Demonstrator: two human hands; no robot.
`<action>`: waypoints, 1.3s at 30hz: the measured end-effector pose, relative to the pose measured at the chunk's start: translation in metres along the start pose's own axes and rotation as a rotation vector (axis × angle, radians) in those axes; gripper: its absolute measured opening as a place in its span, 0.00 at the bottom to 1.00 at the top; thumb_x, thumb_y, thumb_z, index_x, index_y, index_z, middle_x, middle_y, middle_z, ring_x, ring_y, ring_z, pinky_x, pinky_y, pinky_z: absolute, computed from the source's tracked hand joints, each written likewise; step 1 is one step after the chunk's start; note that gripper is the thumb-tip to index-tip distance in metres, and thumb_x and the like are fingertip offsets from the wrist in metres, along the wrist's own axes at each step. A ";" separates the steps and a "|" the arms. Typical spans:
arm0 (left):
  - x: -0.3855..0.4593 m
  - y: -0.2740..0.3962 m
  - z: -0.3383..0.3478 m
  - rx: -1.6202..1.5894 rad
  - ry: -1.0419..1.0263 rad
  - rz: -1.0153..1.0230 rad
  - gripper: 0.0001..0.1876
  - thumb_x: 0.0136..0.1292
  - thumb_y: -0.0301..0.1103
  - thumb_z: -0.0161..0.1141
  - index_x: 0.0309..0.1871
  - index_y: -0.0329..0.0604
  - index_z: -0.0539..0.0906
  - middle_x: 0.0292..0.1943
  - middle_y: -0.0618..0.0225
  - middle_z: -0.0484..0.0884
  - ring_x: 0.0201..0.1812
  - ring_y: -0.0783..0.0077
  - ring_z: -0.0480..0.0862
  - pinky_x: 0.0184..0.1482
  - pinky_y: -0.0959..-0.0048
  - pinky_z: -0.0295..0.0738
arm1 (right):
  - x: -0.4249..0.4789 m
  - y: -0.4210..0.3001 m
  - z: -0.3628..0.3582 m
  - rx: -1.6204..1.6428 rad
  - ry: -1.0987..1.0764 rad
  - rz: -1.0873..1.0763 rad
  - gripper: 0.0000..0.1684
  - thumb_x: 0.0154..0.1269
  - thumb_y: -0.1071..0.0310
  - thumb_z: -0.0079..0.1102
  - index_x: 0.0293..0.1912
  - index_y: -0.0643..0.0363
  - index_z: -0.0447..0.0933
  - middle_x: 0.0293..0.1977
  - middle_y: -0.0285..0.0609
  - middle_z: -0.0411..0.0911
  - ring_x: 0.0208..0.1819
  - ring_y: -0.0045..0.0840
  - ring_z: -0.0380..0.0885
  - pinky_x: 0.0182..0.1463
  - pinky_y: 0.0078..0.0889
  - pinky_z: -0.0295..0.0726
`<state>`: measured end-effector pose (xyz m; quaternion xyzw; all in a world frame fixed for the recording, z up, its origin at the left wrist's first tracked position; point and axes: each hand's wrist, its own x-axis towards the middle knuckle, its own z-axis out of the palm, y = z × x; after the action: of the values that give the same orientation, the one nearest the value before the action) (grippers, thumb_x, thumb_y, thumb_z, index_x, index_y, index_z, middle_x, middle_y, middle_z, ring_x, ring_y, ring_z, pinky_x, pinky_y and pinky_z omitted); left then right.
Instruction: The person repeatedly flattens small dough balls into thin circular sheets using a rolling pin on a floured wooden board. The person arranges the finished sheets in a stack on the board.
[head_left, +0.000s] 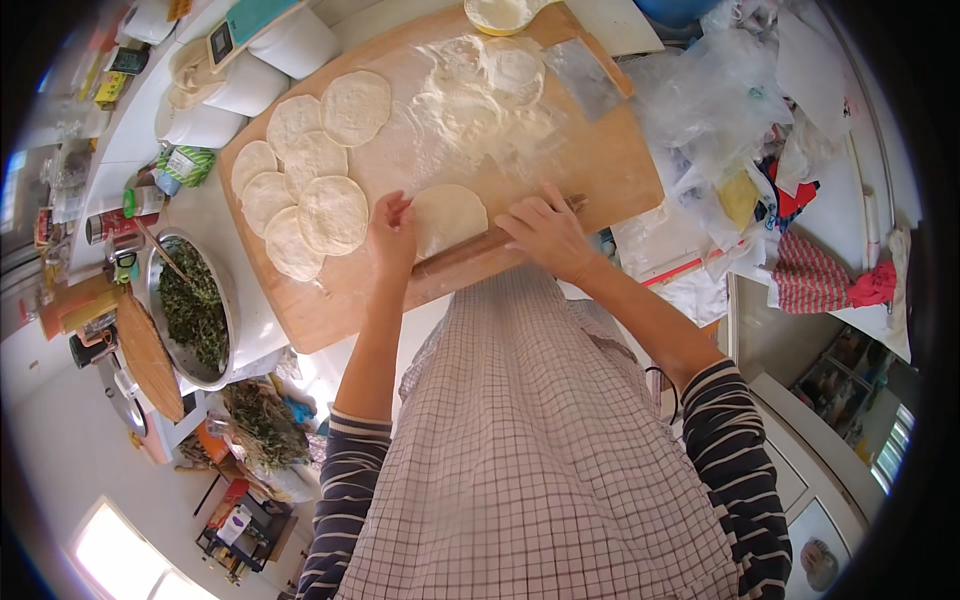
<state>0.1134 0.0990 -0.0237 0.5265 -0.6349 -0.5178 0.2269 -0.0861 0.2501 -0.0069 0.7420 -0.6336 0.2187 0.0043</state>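
A flattened round of dough (450, 217) lies on a large wooden board (615, 161) right in front of me. Along its near edge rests a wooden rolling pin (465, 251). My right hand (546, 231) lies over the pin's right part, fingers spread on it. At the left edge of the dough is my left hand (392, 225), fingers curled; whether it pinches the dough I cannot tell. Several floured dough rounds (334, 216) overlap on the board's left side. Loose flour (480, 105) covers the upper middle, and a flat metal scraper (583, 79) lies at the upper right.
A yellow-rimmed bowl of flour (501, 13) sits at the board's far edge. To the left stands a metal basin of chopped greens (231, 315), near white containers (240, 86) and jars. Plastic bags (705, 112) and a red checked cloth (810, 274) lie to the right.
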 end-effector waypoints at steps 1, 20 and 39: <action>-0.001 -0.001 -0.002 0.099 0.044 0.087 0.19 0.63 0.31 0.57 0.57 0.39 0.74 0.49 0.59 0.81 0.49 0.63 0.81 0.50 0.67 0.75 | 0.005 -0.005 0.004 0.005 0.042 0.033 0.27 0.40 0.62 0.71 0.44 0.53 0.73 0.38 0.33 0.69 0.44 0.27 0.70 0.59 0.49 0.65; -0.056 -0.006 0.007 0.985 0.063 0.476 0.31 0.70 0.48 0.39 0.70 0.38 0.56 0.72 0.51 0.50 0.74 0.51 0.46 0.67 0.36 0.36 | 0.003 -0.045 0.014 -0.010 -0.043 0.406 0.32 0.59 0.57 0.57 0.62 0.56 0.65 0.66 0.47 0.58 0.68 0.40 0.55 0.65 0.61 0.53; -0.121 -0.009 0.013 0.740 0.230 0.133 0.28 0.70 0.39 0.44 0.66 0.26 0.58 0.69 0.46 0.58 0.72 0.50 0.52 0.69 0.43 0.40 | 0.049 0.025 -0.002 0.204 -0.045 -0.260 0.21 0.47 0.70 0.66 0.44 0.53 0.74 0.41 0.33 0.72 0.48 0.27 0.70 0.57 0.40 0.65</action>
<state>0.1479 0.2150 -0.0057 0.5849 -0.7819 -0.1760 0.1245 -0.1050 0.1998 0.0044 0.8191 -0.5067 0.2630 -0.0569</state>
